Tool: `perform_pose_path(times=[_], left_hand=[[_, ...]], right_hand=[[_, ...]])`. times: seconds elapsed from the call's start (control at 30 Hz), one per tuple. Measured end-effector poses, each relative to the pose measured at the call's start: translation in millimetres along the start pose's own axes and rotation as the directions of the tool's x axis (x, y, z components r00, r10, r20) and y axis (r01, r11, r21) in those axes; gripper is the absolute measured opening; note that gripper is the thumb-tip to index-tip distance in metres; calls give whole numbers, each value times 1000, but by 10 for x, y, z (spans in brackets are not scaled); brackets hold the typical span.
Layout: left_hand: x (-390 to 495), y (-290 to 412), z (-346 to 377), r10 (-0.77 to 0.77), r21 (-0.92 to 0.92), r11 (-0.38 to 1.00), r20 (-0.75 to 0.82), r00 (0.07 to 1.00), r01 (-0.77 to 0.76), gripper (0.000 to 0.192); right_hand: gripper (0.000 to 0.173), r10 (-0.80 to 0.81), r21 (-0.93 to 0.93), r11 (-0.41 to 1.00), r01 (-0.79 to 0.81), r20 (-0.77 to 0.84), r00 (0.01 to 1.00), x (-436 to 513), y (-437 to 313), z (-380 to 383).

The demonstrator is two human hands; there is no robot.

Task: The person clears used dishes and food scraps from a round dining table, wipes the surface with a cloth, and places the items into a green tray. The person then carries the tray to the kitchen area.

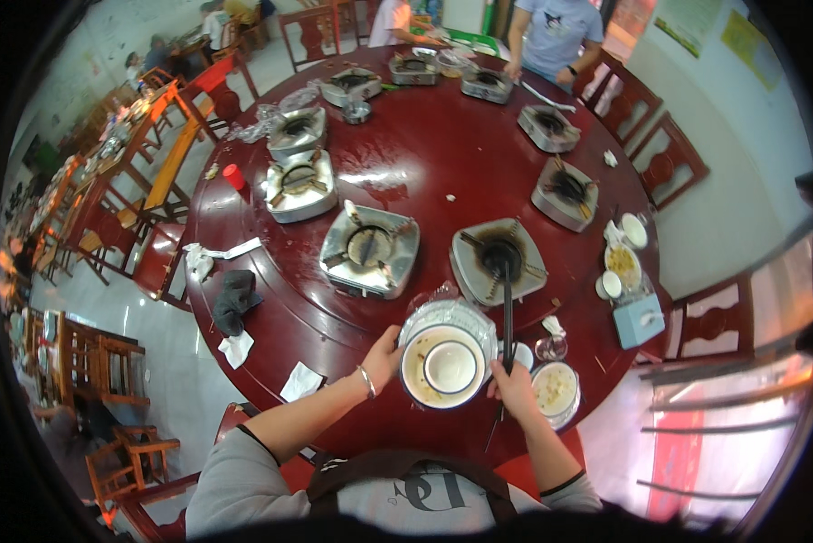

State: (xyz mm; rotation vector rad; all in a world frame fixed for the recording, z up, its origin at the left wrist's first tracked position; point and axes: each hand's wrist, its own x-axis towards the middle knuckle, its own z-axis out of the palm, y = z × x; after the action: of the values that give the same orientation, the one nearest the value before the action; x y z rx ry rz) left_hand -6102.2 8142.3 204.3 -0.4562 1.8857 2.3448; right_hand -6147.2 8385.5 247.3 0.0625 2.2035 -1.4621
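My left hand [384, 361] grips the left side of a white bowl [412, 380] with a dark rim, which has food residue inside and a small white cup [450, 367] nested in it. Under and behind the bowl shows a plate wrapped in clear plastic [450, 317]. In my right hand [511, 390], at the bowl's right side, are dark chopsticks [507, 312] that point away from me. Whether that hand also touches the bowl is unclear. A second white cup [523, 356] stands just beyond it. To its right, a bowl with food remains [555, 389] sits on the table.
Several portable stoves ring the round red table [440, 156]; the closest are a silver one [399, 271] and a blackened one [467, 278]. A dark cloth [234, 302] and paper napkins [302, 381] lie left. At right are a tissue box [639, 322] and used bowls [623, 266]. People stand across the table.
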Motion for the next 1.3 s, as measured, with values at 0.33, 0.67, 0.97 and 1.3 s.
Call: perform_pose_path(times=[0.33, 0.67, 0.97, 1.3], left_hand=[[128, 265, -1572, -12, -118, 993, -341, 940, -30, 31], [855, -218, -3262, -32, -28, 999, -376, 926, 23, 34], [1723, -609, -2833, -37, 28, 998, -358, 933, 50, 26], [1794, -583, -2624, 286, 430, 899, -442, 850, -79, 44]], right_hand=[[25, -25, 351, 934, -73, 267, 964, 679, -402, 1305], [35, 164, 444, 857, -261, 244, 956, 1579, -529, 3034], [20, 201, 532, 840, -106, -123, 972, 1936, -388, 2711], [21, -160, 117, 971, 206, -316, 935, 2280, -1079, 2165]])
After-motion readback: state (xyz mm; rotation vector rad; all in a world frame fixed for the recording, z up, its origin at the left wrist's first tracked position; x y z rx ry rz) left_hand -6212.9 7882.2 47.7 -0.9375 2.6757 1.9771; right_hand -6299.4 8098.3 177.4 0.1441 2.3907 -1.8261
